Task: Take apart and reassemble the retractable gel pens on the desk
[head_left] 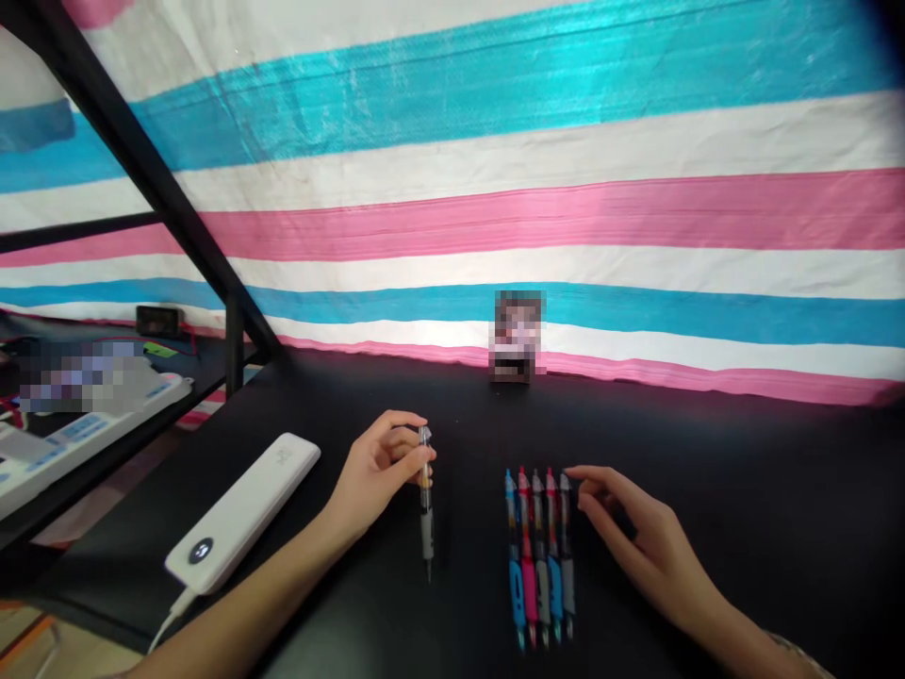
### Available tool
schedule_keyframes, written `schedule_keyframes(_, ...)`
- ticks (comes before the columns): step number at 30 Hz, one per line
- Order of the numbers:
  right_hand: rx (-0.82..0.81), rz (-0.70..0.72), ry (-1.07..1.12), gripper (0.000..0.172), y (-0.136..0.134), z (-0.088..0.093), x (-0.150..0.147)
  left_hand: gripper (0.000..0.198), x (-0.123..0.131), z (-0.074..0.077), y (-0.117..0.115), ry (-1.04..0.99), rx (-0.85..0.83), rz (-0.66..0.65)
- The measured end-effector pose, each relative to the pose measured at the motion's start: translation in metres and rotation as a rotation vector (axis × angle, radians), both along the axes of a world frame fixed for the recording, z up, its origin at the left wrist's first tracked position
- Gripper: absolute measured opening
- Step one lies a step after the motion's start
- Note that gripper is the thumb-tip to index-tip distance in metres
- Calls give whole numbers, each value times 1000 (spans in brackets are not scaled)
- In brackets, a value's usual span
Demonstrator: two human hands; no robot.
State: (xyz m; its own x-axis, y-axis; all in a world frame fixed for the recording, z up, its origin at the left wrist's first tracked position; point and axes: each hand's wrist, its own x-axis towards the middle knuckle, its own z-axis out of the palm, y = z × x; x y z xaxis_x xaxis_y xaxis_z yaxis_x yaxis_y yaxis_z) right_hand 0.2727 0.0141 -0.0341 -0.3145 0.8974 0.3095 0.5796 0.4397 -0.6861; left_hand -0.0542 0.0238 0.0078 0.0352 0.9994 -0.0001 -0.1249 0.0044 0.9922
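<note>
My left hand [386, 462] is closed in a pinch around the upper part of a ballpoint pen [427, 533] with a clear barrel and grey grip. The pen points tip-down toward me over the black table. To its right, several retractable pens lie side by side in a row, with light blue, pink and grey grips. A blue-gripped pen [517, 589] is at the row's left end and a grey-gripped pen [568, 585] at its right end. My right hand [636, 538] rests beside the row, fingers apart, its index fingertip at the top of that grey-gripped pen.
A white power bank [244, 509] with a cable plugged in lies left of my left forearm on the black table [339, 387]. A blurred upright object [518, 339] stands at the back edge. Farther left, a shelf carries a white power strip [91, 434]. Striped sheeting [566, 217] hangs behind.
</note>
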Motion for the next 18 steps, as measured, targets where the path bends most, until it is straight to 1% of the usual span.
schedule_keyframes(4,30,1,8,19,0,2,-1,33,-5,6,2,17,23,28)
schedule_keyframes(11,42,-12,27,18,0,5,-2,35,-8,10,3,71,-6,2)
schedule_keyframes(16,36,-9,19,19,0,2,0,31,-13,12,7,173,-40,-19)
schedule_keyframes(18,36,-8,12,19,0,2,0,33,-17,11,9,235,-61,-30)
